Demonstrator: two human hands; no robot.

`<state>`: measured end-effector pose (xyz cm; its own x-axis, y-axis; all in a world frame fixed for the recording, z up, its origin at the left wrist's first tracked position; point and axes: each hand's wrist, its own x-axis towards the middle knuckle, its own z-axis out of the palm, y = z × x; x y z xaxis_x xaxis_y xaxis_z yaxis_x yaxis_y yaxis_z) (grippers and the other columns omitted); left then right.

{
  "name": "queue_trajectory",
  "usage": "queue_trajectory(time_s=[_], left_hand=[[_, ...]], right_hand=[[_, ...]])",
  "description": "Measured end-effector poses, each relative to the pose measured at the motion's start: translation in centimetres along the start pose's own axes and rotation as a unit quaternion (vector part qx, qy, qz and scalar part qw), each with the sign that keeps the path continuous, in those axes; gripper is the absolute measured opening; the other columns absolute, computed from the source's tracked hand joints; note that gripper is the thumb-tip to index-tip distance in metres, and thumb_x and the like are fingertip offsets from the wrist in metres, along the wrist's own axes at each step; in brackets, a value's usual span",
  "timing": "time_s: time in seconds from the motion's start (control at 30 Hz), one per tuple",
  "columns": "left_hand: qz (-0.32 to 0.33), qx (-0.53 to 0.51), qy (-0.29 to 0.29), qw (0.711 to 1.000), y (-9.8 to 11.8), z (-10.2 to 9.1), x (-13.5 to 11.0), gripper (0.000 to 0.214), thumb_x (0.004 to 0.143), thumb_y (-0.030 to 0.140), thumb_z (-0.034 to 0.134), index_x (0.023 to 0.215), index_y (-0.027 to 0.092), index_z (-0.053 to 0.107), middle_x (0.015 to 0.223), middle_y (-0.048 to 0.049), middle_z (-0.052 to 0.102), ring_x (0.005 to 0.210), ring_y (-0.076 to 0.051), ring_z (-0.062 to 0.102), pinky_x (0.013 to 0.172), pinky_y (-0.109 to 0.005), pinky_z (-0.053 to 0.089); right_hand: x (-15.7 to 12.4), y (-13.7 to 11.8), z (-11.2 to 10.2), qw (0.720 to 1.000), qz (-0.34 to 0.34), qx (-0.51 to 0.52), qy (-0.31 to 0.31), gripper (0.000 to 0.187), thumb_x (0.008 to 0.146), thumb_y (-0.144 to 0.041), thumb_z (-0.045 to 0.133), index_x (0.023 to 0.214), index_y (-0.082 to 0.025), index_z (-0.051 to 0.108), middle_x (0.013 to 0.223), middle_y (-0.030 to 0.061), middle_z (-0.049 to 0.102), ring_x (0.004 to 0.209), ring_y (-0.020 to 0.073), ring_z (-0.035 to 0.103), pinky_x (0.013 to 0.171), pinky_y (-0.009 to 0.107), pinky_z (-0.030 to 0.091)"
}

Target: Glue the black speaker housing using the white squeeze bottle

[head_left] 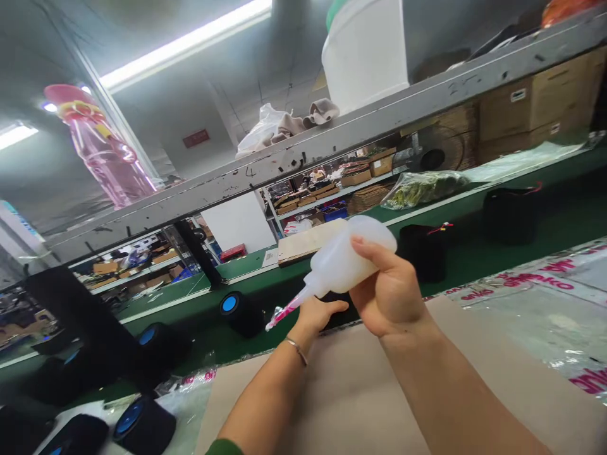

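A white squeeze bottle is held tilted above the tabletop, in front of a green belt, its pink-marked nozzle pointing down to the left. The right hand grasps it, thumb along the upper side. The left hand reaches out behind the bottle, thumb stretched to the right beside something dark; its fingers are hidden, so whether it grips anything cannot be told. One silver bracelet circles that wrist, and a green sleeve shows lower down.

Below both forearms lies one brown cardboard sheet. At its right, clear film carries pink lettering in several places; "onl" seems readable, the rest is cut off or blurred.

Five black cylinders with blue discs can be counted at the left, some on the belt and some on the tabletop. Two more black pieces with coloured wires stand on the belt at the right, near one clear bag of yellowish-green contents.

The grey shelf beam above bears a handwritten "4" and other, unclear marks. On the shelf stand one pink bottle and one white bucket. One red wall sign is too small to read.
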<state>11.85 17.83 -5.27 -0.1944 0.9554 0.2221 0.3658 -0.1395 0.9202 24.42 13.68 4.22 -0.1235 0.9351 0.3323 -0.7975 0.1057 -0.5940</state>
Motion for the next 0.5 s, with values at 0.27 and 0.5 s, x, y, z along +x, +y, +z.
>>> queue_trajectory(time_s=[0.27, 0.5], left_hand=[[0.011, 0.163, 0.046, 0.985, 4.1, -13.3, -7.8, 0.092, 0.045, 0.024, 0.087, 0.127, 0.03, 0.047, 0.115, -0.005, 0.056, 0.114, -0.027, 0.051, 0.097, -0.041, 0.042], [-0.005, 0.23, 0.035, 0.973, 2.3, -14.8, -12.0, 0.112, 0.043, 0.042, 0.089, 0.139, 0.026, 0.033, 0.142, -0.0101, 0.039, 0.129, -0.03, 0.041, 0.109, -0.045, 0.035]], right_hand=[[1.1, -0.1, -0.1, 0.997, -0.048, -0.002, 0.06, 0.095, 0.041, -0.039, 0.078, 0.123, -0.002, 0.047, 0.115, 0.0064, 0.035, 0.106, 0.0135, 0.042, 0.094, 0.025, 0.049], [-0.4, 3.1, 0.3, 0.979, -0.101, -0.158, 0.08, 0.081, 0.055, -0.051, 0.078, 0.115, -0.002, 0.053, 0.112, 0.0098, 0.037, 0.098, 0.015, 0.046, 0.063, 0.014, 0.043]])
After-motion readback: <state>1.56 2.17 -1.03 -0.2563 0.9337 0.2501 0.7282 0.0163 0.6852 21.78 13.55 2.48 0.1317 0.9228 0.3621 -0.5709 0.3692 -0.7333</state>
